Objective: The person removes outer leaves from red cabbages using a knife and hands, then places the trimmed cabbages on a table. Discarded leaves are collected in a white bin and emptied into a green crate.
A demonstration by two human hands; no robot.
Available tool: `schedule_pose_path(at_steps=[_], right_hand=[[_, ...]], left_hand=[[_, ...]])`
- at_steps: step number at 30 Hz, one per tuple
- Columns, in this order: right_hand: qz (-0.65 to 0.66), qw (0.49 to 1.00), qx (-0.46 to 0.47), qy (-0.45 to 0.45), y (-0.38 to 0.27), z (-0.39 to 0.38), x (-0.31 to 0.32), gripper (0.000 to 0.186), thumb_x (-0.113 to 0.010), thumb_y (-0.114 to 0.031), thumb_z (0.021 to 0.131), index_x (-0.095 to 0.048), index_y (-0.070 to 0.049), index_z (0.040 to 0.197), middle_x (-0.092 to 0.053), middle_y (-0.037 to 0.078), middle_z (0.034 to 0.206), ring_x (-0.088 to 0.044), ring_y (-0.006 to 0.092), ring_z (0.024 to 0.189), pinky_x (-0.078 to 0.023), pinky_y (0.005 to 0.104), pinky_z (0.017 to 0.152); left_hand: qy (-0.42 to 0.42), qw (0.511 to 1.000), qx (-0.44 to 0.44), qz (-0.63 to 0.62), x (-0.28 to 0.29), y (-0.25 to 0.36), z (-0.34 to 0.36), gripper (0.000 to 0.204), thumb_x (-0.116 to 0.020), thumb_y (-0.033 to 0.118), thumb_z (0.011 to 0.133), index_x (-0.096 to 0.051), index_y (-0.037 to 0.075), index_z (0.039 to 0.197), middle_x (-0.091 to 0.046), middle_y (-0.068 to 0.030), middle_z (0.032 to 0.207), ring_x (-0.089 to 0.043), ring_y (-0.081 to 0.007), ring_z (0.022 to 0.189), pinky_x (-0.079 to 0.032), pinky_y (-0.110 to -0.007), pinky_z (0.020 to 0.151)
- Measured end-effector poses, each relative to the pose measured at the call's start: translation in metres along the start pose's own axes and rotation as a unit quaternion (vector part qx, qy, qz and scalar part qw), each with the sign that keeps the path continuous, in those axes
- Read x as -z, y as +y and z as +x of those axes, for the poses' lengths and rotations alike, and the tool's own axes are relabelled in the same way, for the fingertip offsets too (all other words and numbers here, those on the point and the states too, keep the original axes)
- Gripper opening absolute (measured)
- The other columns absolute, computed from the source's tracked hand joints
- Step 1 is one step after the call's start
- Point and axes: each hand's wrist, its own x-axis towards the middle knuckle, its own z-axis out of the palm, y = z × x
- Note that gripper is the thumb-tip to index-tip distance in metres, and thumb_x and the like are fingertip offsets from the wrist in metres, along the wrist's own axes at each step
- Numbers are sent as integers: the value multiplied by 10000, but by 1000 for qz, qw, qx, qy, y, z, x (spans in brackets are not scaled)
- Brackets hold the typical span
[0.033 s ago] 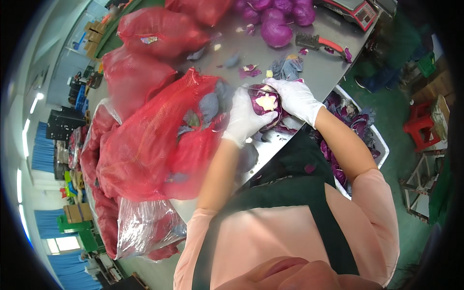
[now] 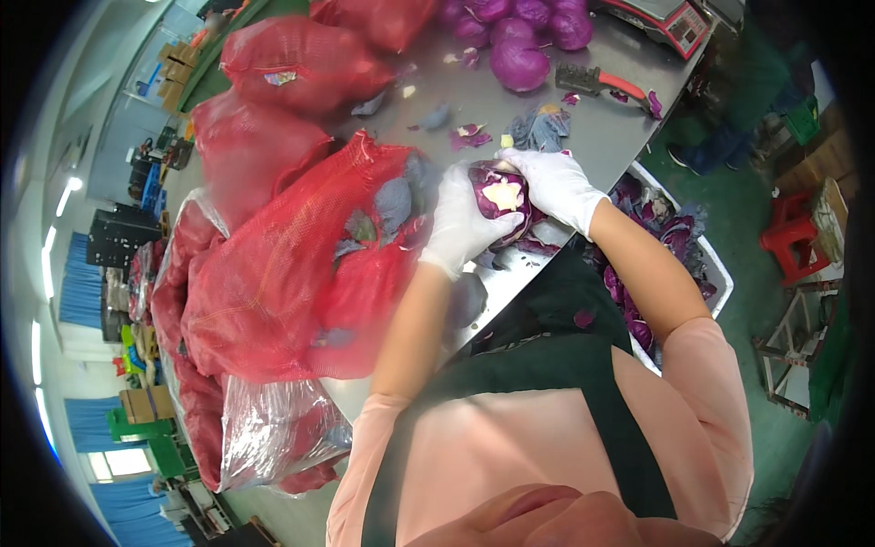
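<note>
I see a steel table [image 2: 592,128] running to upper right, green floor [image 2: 775,301] at right. Red mesh sacks [image 2: 301,264] fill centre-left. Both gloved hands, left hand [image 2: 465,223] & right hand [image 2: 556,187], clamped round a purple cabbage [image 2: 499,196], frame centre-top.

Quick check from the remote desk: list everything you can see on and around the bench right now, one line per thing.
red cabbage in hand: one, purple with pale cut stem, held over the near table edge
trimmed cabbages: several, purple, far end of table
mesh sacks: several, red, filled, stacked along the left of the table
clear plastic bag: one, near left table corner
loose leaves: scattered, purple-grey, mid table
knife: one, red and black handle, far right of table
scale: one, red-trimmed, far right corner
crate of leaf scraps: one, white, floor at right
metal table: one, grey
red stool: one, floor at right
left hand: white glove, gripping cabbage
right hand: white glove, on cabbage
</note>
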Motion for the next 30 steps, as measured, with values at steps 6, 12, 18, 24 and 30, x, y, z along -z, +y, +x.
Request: schedule_pose_path(at_steps=[6, 12, 18, 24, 30], right_hand=[[-41, 983, -172, -50, 102, 52, -11, 360, -612, -16, 822, -641, -103, 1171, -698, 216, 1046, -671, 407, 986, -534, 440, 853], [407, 888, -205, -55, -16, 16, 41, 533, -725, -312, 892, -560, -86, 1345, -621, 2, 933, -542, 96, 580, -411, 218, 436], [69, 991, -114, 11, -20, 0, 11, 425, -687, -310, 881, -673, -66, 1229, -689, 180, 1179, -684, 366, 1008, -545, 454, 876], [-79, 983, -151, 68, 62, 11, -26, 245, -627, -193, 871, -714, -80, 1070, -719, 199, 930, -691, 385, 920, -537, 469, 844], [-102, 976, -189, 41, 57, 9, -1, 435, -706, -338, 871, -652, -91, 1225, -693, 176, 1175, -693, 348, 998, -544, 437, 878]], left_hand=[[-51, 995, -21, -81, 2, -18, -21, 1095, -904, 299, 624, -306, -70, 1464, -429, -250, 1394, -446, -359, 1322, -363, -430, 1141], [-76, 994, -6, -84, 21, -27, -10, 1099, -911, 279, 624, -305, -57, 1477, -431, -239, 1407, -441, -348, 1339, -349, -409, 1154], [-129, 987, -70, -65, 19, -32, 10, 1084, -901, 324, 627, -332, -22, 1482, -431, -230, 1431, -431, -351, 1354, -338, -415, 1159], [-164, 976, -112, -89, 27, -46, 18, 1084, -898, 336, 633, -336, -5, 1494, -408, -234, 1455, -407, -369, 1375, -324, -418, 1170], [-181, 978, -85, 63, 45, -33, 13, 1189, -944, 360, 572, -308, 153, 1554, -391, -265, 1455, -399, -412, 1365, -344, -439, 1154]])
